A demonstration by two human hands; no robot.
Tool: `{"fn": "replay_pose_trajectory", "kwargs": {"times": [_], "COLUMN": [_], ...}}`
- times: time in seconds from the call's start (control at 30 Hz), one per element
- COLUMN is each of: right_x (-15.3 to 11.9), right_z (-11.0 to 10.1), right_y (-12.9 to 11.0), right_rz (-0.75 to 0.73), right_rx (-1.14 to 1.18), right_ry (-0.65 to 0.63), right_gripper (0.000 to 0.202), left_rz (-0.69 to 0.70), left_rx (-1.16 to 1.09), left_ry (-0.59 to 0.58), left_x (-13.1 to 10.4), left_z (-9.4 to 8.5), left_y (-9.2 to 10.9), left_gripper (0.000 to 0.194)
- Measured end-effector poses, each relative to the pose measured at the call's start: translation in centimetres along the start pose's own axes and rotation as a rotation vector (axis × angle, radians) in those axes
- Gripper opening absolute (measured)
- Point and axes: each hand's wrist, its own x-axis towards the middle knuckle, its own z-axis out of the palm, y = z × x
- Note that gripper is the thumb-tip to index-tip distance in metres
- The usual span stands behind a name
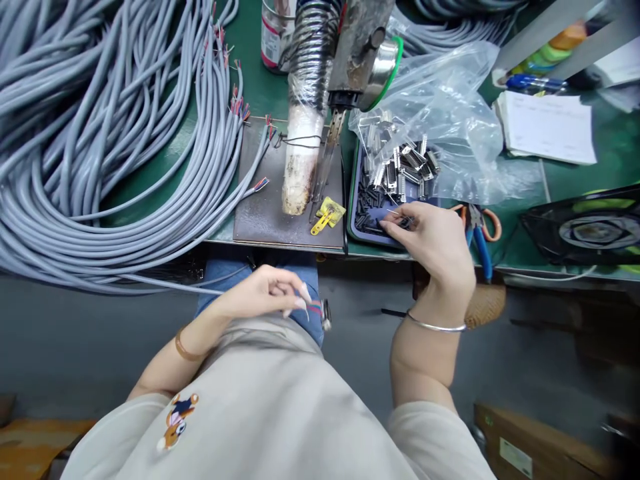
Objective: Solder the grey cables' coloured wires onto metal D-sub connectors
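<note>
My left hand (273, 293) is closed around the wire end of a grey cable (193, 287), held above my lap. Thin coloured wires (314, 307) come out past the fingertips and run to a metal multi-pin connector (326, 314). Over the front of a blue tray (353, 223), my right hand (430, 237) pinches thumb and forefinger together. A thin pale sliver shows at those fingertips, too small to name. Beside them in the tray lie short black tubes (369, 200), with a heap of metal connectors (403, 167) behind.
A soldering iron (327, 160) and a wrapped hose (303, 153) hang over a brown board (260, 213) with a yellow clip (324, 221). Grey cables (125, 220) pile up left. A plastic bag (450, 100), pliers (480, 237) and paper slips (547, 127) lie right.
</note>
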Motion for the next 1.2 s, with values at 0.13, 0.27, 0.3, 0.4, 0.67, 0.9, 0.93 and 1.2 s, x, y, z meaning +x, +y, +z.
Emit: {"fn": "replay_pose_trajectory", "kwargs": {"times": [0.13,0.27,0.3,0.4,0.67,0.9,0.93,1.2], "right_x": [-0.2,-2.4,-3.2,-5.5,-7.5,-7.2,-7.2,-7.1], "right_z": [-0.2,-0.3,-0.1,1.2,4.9,4.8,4.8,5.9], "right_y": [-2.0,-6.4,-7.7,-10.8,-13.1,-13.4,-13.4,-13.1], "right_rz": [0.068,0.175,0.170,0.099,0.105,0.052,0.042,-0.073], "right_rx": [-0.115,0.155,0.246,0.468,0.550,0.540,0.536,0.376], "right_ry": [0.107,0.419,0.432,0.275,0.144,0.095,0.091,0.115], "right_gripper": [0.017,0.016,0.016,0.006,0.008,0.008,0.008,0.019], "left_rz": [-0.063,-0.022,-0.004,0.043,0.128,0.140,0.140,0.137], "left_rx": [-0.252,-0.268,-0.264,-0.236,-0.048,-0.029,-0.028,0.081], "left_ry": [0.391,0.504,0.521,0.575,0.656,0.674,0.681,0.582], "left_x": [0.1,0.3,0.5,1.0,1.6,1.9,1.9,1.5], "left_z": [-0.9,-0.4,-0.2,0.5,1.3,1.3,1.4,1.2], "left_y": [-1.3,-1.2,-1.1,-0.7,0.0,0.0,0.0,-0.1], "left_gripper": [0.041,0.044,0.044,0.041,0.028,0.027,0.027,0.014]}}
